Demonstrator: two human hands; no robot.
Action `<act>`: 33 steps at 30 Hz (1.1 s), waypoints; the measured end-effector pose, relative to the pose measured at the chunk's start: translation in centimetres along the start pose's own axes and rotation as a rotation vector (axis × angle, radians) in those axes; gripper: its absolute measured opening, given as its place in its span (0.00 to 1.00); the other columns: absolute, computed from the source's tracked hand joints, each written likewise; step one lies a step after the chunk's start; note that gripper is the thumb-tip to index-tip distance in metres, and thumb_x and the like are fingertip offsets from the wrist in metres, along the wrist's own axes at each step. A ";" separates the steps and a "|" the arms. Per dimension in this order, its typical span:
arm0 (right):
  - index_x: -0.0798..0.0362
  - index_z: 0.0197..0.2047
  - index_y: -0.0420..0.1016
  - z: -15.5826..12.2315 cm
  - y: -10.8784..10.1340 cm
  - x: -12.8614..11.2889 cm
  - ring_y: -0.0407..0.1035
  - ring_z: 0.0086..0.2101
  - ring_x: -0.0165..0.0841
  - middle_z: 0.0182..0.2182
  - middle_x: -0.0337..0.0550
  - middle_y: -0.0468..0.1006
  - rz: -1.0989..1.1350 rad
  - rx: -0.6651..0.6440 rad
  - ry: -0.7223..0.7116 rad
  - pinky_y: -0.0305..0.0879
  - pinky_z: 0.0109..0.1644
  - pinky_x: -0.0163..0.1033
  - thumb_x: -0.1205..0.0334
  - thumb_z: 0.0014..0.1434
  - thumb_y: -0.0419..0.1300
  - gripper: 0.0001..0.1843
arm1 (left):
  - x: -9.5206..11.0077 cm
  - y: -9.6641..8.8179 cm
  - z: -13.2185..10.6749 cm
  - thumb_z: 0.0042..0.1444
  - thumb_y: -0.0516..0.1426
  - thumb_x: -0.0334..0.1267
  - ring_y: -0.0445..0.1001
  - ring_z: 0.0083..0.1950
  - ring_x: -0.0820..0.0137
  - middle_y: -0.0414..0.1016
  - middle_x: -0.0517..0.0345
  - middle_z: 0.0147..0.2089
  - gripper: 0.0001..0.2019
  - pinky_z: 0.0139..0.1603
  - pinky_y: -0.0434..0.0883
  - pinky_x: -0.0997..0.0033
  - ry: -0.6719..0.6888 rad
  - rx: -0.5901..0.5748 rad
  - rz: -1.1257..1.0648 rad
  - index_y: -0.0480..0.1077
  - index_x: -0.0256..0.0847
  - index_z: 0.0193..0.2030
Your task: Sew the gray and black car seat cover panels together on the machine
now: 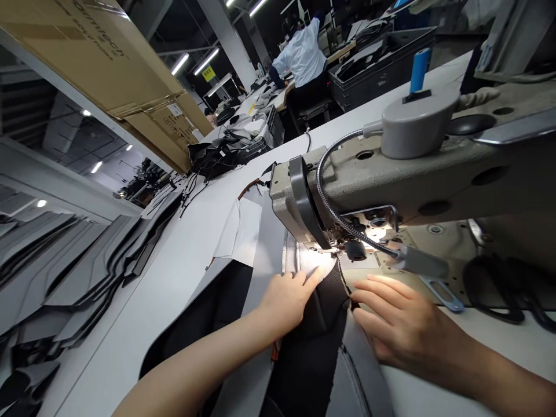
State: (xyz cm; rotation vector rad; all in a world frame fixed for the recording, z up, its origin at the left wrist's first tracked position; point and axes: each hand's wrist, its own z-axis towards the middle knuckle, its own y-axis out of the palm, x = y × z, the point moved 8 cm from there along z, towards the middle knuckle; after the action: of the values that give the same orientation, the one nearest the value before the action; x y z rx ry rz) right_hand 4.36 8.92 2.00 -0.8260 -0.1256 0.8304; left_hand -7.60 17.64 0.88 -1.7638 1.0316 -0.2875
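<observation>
A grey and black fabric piece lies under the head of a sewing machine, its edge running to the lit needle area. My left hand rests on the fabric just before the presser foot, index finger stretched out and the others slightly bent. At the right edge of the fabric, my right hand has its fingertips on the dark seam; its thumb is mostly hidden below, and the fingers appear closed on the edge. A small lamp on a flexible metal neck curves beside the machine head.
Black scissors lie on the right of the machine bed. Stacked grey panels stand along the left. A large cardboard box is at upper left. Behind the table are a dark crate and a person in a light shirt.
</observation>
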 end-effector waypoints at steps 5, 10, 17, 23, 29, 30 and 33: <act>0.59 0.52 0.72 -0.5 1.9 -2.3 0.66 0.52 0.43 0.49 0.54 0.74 -0.108 -0.050 -0.097 0.66 0.52 0.48 0.76 0.51 0.48 0.26 | -0.4 -0.9 0.8 0.51 0.48 0.29 0.76 0.36 0.62 0.77 0.57 0.42 0.38 0.31 0.69 0.68 0.179 -0.026 -0.082 0.43 0.49 0.69; 0.64 0.48 0.74 -0.7 3.3 -2.8 0.68 0.50 0.44 0.49 0.57 0.75 -0.177 -0.040 -0.029 0.69 0.49 0.45 0.75 0.55 0.47 0.21 | 0.3 -2.0 1.3 0.52 0.47 0.32 0.73 0.51 0.61 0.71 0.52 0.56 0.36 0.46 0.71 0.67 0.269 -0.154 -0.342 0.43 0.42 0.70; 0.63 0.48 0.75 -0.5 2.7 -1.6 0.69 0.50 0.41 0.48 0.55 0.76 -0.175 -0.037 0.006 0.72 0.48 0.43 0.77 0.55 0.46 0.22 | 1.7 -2.2 2.3 0.51 0.46 0.31 0.66 0.60 0.61 0.62 0.50 0.64 0.35 0.52 0.69 0.67 0.222 -0.256 -0.405 0.47 0.39 0.68; 0.63 0.51 0.72 -0.2 3.5 0.0 0.67 0.52 0.42 0.51 0.54 0.74 -0.190 -0.078 0.002 0.71 0.49 0.44 0.77 0.54 0.48 0.23 | 2.3 -2.0 3.8 0.55 0.45 0.32 0.68 0.58 0.58 0.65 0.45 0.61 0.29 0.52 0.70 0.63 0.129 -0.175 -0.429 0.52 0.33 0.66; 0.69 0.48 0.72 1.1 5.2 -0.2 0.67 0.51 0.47 0.49 0.63 0.74 -0.261 -0.063 0.024 0.70 0.50 0.44 0.75 0.50 0.51 0.22 | 2.9 -2.7 4.8 0.58 0.43 0.28 0.65 0.61 0.63 0.64 0.44 0.62 0.24 0.60 0.65 0.65 0.167 -0.043 -0.334 0.60 0.28 0.61; 0.70 0.48 0.72 1.2 5.1 -0.2 0.68 0.51 0.48 0.48 0.63 0.74 -0.271 -0.051 0.022 0.70 0.50 0.45 0.75 0.49 0.52 0.21 | 2.9 -2.6 4.9 0.58 0.43 0.29 0.66 0.60 0.63 0.66 0.44 0.61 0.23 0.59 0.65 0.65 0.162 -0.027 -0.318 0.60 0.29 0.60; 0.65 0.48 0.71 1.4 3.8 0.1 0.66 0.52 0.48 0.50 0.61 0.73 -0.209 -0.075 0.006 0.68 0.53 0.48 0.75 0.45 0.53 0.24 | 2.6 -2.4 4.7 0.56 0.45 0.30 0.71 0.53 0.62 0.71 0.48 0.54 0.22 0.52 0.70 0.63 0.160 0.024 -0.274 0.62 0.34 0.57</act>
State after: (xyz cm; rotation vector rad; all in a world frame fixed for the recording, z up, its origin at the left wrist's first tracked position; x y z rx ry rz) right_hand 1.60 11.29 0.31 -0.8700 -0.2347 0.6295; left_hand -1.92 18.93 0.17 -1.8841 0.8918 -0.6175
